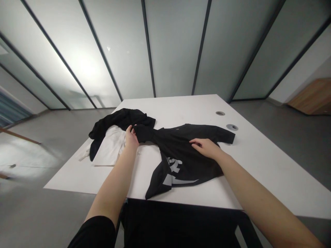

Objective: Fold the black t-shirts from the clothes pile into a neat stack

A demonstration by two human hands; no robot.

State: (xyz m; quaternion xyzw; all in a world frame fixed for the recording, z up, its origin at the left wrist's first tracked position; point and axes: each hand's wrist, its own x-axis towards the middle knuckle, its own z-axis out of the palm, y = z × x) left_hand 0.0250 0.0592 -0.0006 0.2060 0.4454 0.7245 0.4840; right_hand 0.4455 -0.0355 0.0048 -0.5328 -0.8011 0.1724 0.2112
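A black T-shirt (181,155) with a pale grey print lies spread across the white table (258,162). My left hand (131,137) is closed on the shirt's left sleeve, fingers pinching the cloth. Flat on the middle of the shirt rests my right hand (207,147), its fingers stretched out and pressing the fabric. Another black garment (116,124) lies crumpled to the left, partly over a white garment (108,148).
Two round cable grommets (220,113) (232,127) sit in the table top behind the shirt. Frosted glass wall panels with dark frames stand behind the table. Grey floor surrounds it. A wooden cabinet (310,96) is at the far right.
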